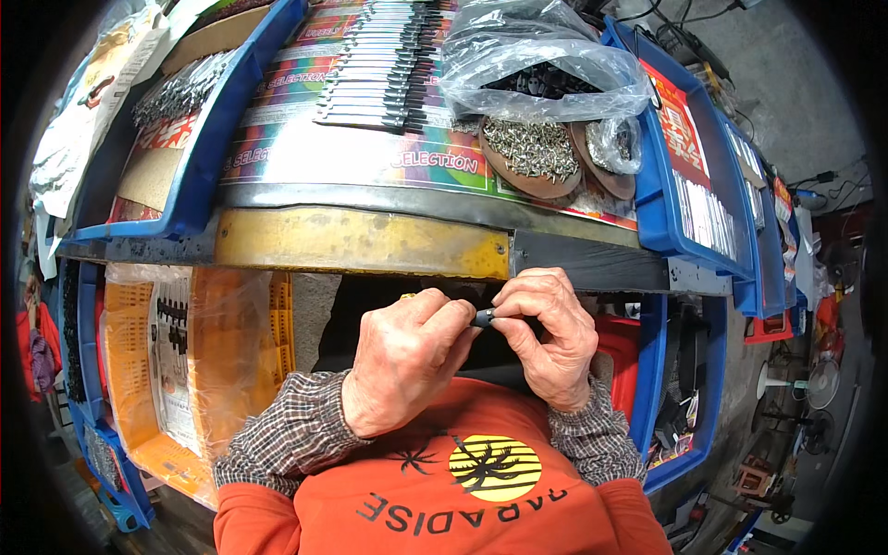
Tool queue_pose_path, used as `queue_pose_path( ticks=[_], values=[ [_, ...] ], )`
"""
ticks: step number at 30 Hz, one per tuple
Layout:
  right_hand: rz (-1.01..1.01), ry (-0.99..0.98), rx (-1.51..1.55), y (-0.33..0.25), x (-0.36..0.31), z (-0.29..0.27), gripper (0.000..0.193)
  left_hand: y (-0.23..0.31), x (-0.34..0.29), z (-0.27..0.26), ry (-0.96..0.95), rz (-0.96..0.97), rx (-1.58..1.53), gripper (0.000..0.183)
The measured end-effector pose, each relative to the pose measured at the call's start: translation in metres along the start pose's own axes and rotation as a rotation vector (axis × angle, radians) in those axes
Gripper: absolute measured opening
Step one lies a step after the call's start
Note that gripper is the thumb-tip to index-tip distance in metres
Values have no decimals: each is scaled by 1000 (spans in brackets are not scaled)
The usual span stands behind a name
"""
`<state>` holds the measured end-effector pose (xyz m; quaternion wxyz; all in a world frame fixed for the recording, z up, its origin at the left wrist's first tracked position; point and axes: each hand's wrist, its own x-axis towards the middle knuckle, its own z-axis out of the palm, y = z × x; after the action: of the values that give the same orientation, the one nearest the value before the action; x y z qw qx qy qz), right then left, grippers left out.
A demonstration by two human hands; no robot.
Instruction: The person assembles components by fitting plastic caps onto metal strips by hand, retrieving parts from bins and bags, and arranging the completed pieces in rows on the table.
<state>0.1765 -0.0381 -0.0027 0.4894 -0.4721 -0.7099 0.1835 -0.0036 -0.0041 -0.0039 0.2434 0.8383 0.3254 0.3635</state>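
In front of my chest, just off the table edge, my left hand [407,356] and my right hand [552,335] meet at a small black cylindrical piece [483,317]. Both hands are closed, thumb and fingers pinching it from either side. Most of the piece is hidden by the fingers, so its full shape cannot be made out. On the table lies a row of slim silver sticks with black ends [375,74]. To their right, a brown round dish [529,188] holds many tiny metal parts, beside a second dish [618,183] with a small plastic bag.
A transparent bag [546,92] of black parts lies behind the dishes. Blue bins [190,208] flank the table at left, and another blue bin [652,222] stands at right. Below the yellow-faced table edge [361,242] sits an orange crate [129,370] at left.
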Motion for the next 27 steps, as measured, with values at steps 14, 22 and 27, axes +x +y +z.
queue_pose_path(
  ticks=[14,22,27],
  values=[
    [-245,58,-335,-2,-8,4,28,4,4,1,43,71,79,17],
    [-345,61,-430,8,-20,18,25,-9,-6,11,57,106,131,18],
    [-298,95,-431,10,-22,20,26,-9,-8,11,26,73,129,23]
  ],
)
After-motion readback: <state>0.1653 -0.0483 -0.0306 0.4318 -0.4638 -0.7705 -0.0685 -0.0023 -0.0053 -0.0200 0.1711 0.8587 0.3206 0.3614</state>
